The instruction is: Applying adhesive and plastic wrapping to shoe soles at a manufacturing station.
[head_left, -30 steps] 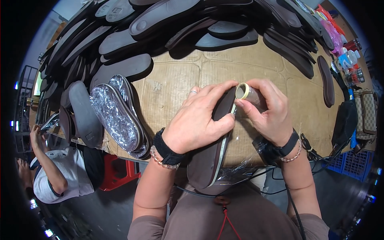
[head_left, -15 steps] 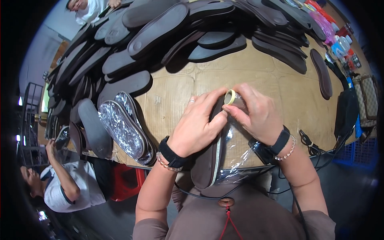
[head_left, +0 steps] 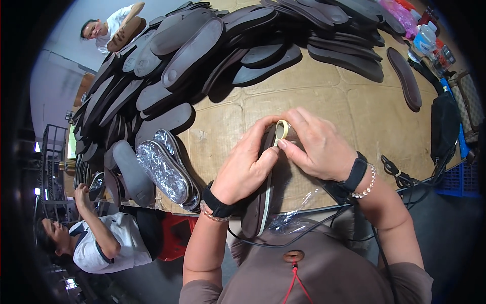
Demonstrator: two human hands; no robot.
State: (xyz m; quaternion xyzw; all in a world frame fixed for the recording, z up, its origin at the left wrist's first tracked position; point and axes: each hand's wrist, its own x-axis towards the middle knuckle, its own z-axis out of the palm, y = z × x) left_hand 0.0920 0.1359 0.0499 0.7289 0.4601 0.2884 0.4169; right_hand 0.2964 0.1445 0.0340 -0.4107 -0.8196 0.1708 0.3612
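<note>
Hands meet over a dark shoe sole (head_left: 259,213) that stands on edge at the near rim of the cardboard-covered table (head_left: 324,96), its lower end overhanging toward the person's chest. Left hand (head_left: 246,164) is clamped on the sole's upper part, fingers wrapped over the top edge and the thumb pressed against the side. Right hand (head_left: 316,144) is closed on a small roll of tape (head_left: 281,130), pinched between thumb and fingers just above the sole's upper end; the two hands touch at the fingertips. Clear plastic film (head_left: 293,213) hangs loosely beside the sole's lower half, crumpled at the table edge. Both wrists carry black bands, and the right also wears a bead bracelet. To the left of the hands, wrapped soles in shiny clear film (head_left: 167,169) lie on the table, next to a bare grey sole (head_left: 132,172). Farther back, a large heap of dark soles (head_left: 202,45) covers the far and left parts of the surface, overlapping one another. A single long sole (head_left: 405,78) lies apart at the right. Black cables (head_left: 400,172) trail off the right near edge. One person in a white shirt (head_left: 104,243) sits low at the left; another (head_left: 114,28) stands behind the heap, holding a brown sole.
</note>
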